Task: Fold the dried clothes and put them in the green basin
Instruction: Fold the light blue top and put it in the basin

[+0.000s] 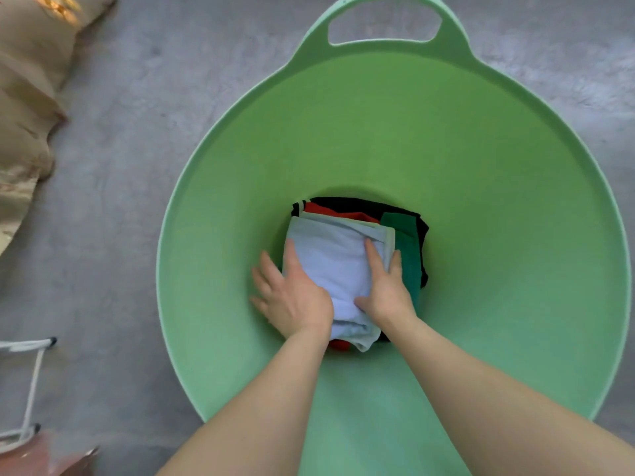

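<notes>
The green basin [498, 201] is sitting on a grey floor [137, 132], its handle [453, 32] pointing away from the person. A small stack of folded clothes is lying at the bottom of the basin, in its middle. A light blue garment [333, 259] is lying on top of the stack. Under it a red garment [323, 210] is showing at the far edge and again at the near edge, a black garment [347, 202] is showing toward the handle side, and a dark green garment [405, 242] is lying along the right of the stack, against the basin's inner wall.

Both bare forearms are reaching down into the basin from its near rim. The left hand [295, 297] is resting on the left edge of the light blue garment with its fingers spread and straight; its outer fingers are lying off the cloth, against the basin's inner wall. The right hand [386, 290] is pressing on the right part of the same garment, fingers straight and slightly apart, one finger on the blue cloth and another at its right edge beside the dark green garment.

Outside the basin, to its left, a beige patterned fabric [27, 97] is lying on the floor toward the handle end, and a white wire frame [32, 383] is standing near the near end, with a blurred pinkish thing [27, 458] just below it.
</notes>
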The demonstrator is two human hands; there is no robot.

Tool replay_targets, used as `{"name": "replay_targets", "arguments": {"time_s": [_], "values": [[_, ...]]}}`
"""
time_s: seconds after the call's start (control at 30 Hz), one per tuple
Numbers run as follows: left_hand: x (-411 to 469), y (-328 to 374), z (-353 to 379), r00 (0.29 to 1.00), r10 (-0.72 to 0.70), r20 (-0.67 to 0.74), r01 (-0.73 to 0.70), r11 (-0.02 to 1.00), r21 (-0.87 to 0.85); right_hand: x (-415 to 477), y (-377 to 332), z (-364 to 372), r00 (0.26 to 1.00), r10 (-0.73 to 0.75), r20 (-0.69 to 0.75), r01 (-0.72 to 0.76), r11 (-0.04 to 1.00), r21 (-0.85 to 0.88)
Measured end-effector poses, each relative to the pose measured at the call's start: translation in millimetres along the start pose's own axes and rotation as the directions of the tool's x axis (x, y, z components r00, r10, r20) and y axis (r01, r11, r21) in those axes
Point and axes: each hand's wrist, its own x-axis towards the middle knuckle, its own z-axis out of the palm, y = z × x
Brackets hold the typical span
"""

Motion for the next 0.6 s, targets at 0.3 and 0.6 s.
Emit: {"name": "replay_targets", "arguments": {"time_s": [0.3,0.6], "values": [[19,-20,43,0.738,0.411,0.535,-0.664,0.582,0.469,17,20,22,0.988,-0.141,-0.061,0.106,0.914,-0.392],[22,-12,25,0.671,0.302,0.677,-0.682,0.609,0.404,11,18,8,0.995,0.044,0.09,-0.024,0.978,-0.207]]}}
